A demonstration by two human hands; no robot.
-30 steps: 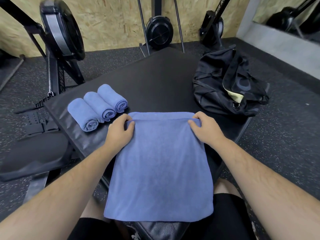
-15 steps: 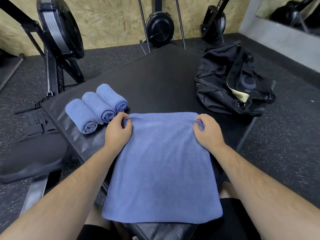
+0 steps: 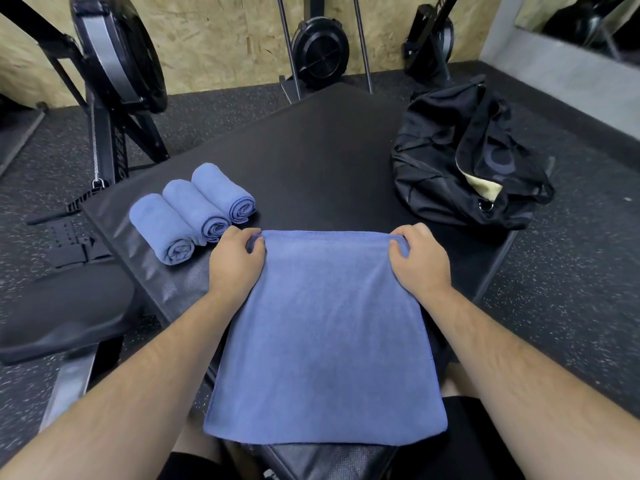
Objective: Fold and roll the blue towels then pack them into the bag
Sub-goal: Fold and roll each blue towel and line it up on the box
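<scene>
Left grip: the left hand (image 3: 235,261) pinched the far left corner of the flat towel (image 3: 325,341) — fingers curled over the edge, thumb against the cloth.
Right grip: the right hand (image 3: 417,263) pinched the far right corner the same way, fingers curled round the hem.
Far edge: it ran straight and taut between the two hands, its stitched hem showing.
Flat towel: it lay spread on the near part of the black table (image 3: 311,150), its near edge hanging past the table's end toward the person's lap.
Rolled towels: three blue rolled towels (image 3: 195,209) lay side by side and touching, just left of the left hand, spiral ends facing the near right.
Bag: the black bag (image 3: 460,168) sat slumped on the table's far right corner — well apart from the flat towel, mouth open, pale lining showing.
Surroundings: a dark speckled floor (image 3: 571,271) lay around the table, a black exercise machine (image 3: 117,53) stood at the far left, and a chipboard wall (image 3: 225,36) rose behind.
</scene>
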